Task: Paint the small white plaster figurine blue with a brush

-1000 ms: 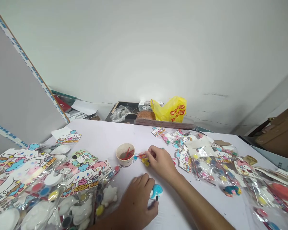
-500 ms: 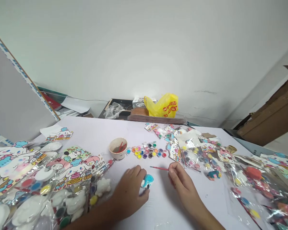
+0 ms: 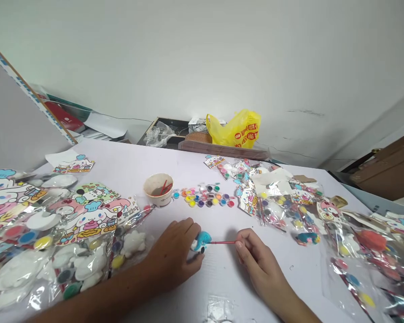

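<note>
My left hand point(image 3: 173, 255) rests on the white table point(image 3: 138, 161) and pinches a small blue and white figurine point(image 3: 201, 241). A thin red paintbrush point(image 3: 222, 242) is held in the closed fingers of my right hand point(image 3: 256, 260), and its tip touches the figurine's right side. Just beyond lie rows of small paint pots point(image 3: 205, 198) in many colours. A paper cup point(image 3: 158, 189) holding red brushes stands to their left.
Clear bags of white plaster figures and cartoon cards point(image 3: 54, 233) cover the left side. More such bags point(image 3: 289, 202) spread along the right, with a painted figurine point(image 3: 306, 237) among them. A yellow plastic bag point(image 3: 237, 130) lies behind the table by the wall.
My right hand came back from the paint pots with the red brush and brought its tip to the figurine. My left hand kept hold of the figurine.
</note>
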Demonstrator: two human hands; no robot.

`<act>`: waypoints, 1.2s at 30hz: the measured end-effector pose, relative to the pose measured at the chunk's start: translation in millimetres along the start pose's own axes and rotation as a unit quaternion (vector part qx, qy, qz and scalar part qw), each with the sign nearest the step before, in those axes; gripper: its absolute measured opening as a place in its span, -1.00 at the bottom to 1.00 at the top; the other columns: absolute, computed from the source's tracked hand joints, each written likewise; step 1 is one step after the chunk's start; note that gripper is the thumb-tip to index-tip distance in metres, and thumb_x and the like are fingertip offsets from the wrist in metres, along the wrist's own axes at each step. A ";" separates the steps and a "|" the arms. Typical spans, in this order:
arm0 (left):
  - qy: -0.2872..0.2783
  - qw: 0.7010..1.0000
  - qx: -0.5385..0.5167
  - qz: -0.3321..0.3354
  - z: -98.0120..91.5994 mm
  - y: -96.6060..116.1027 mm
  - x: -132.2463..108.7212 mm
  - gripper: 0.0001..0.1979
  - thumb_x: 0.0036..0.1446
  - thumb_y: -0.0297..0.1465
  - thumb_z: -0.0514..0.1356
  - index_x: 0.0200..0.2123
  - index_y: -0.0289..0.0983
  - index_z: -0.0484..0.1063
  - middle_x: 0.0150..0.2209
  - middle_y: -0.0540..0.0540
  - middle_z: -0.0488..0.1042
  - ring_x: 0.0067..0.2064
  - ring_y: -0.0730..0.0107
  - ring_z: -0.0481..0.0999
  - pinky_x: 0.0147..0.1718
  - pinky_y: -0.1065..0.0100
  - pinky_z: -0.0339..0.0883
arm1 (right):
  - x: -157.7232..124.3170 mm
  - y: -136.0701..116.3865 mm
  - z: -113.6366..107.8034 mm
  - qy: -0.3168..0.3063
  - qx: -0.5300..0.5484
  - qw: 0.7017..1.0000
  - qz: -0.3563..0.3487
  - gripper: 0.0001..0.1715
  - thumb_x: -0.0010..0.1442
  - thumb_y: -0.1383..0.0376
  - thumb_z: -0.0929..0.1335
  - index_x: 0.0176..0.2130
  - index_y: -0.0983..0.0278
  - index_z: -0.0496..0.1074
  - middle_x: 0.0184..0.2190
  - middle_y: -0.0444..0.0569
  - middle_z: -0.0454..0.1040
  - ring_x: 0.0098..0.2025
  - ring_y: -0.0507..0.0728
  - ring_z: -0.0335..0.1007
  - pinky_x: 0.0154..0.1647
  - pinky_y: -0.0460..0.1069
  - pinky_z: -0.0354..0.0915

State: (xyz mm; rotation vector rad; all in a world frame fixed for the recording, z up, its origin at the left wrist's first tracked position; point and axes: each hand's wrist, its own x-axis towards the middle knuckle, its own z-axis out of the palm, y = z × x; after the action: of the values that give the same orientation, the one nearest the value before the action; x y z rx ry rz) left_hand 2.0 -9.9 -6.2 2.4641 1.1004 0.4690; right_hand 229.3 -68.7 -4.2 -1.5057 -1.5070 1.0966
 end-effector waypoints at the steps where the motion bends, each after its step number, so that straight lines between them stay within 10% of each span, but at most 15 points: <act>1: -0.004 1.000 0.003 -0.001 -0.4 0.2 0.2 -0.82 0.08 -0.46 0.15 -0.23 -0.22 0.23 -0.23 -0.06 0.32 -0.23 0.21 0.28 -0.22 0.21 0.14 | -0.2 -0.9 0.2 -0.003 -0.008 1.000 -0.003 -0.65 0.39 0.03 0.17 -0.31 0.21 0.23 -0.53 -0.23 0.09 -0.48 0.05 0.02 -0.46 -0.07 0.03; 22: -0.025 1.000 -0.006 -0.015 -5.6 3.4 1.2 -0.75 0.00 -0.49 0.14 -0.19 -0.22 0.27 -0.18 -0.07 0.29 -0.22 0.22 0.26 -0.24 0.21 0.18 | -5.5 -11.3 10.5 0.114 -0.009 0.993 0.001 -0.62 0.24 -0.03 0.32 -0.36 0.22 0.40 -0.60 -0.21 0.10 -0.54 0.05 0.07 -0.53 -0.07 0.08; 36: -0.044 0.999 0.008 -0.011 -7.8 5.2 1.4 -0.77 0.04 -0.48 0.13 -0.19 -0.22 0.24 -0.16 -0.09 0.28 -0.20 0.20 0.28 -0.23 0.22 0.20 | -5.1 -9.2 10.9 0.086 -0.032 0.996 -0.006 -0.59 0.26 -0.04 0.30 -0.38 0.23 0.38 -0.60 -0.20 0.10 -0.53 0.04 0.05 -0.56 -0.08 0.08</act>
State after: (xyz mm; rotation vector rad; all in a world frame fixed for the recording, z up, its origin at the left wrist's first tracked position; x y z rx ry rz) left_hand 2.6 -10.3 3.3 2.4582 1.0978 0.3431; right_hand 216.1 -74.1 0.6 -1.5898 -1.4411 0.8960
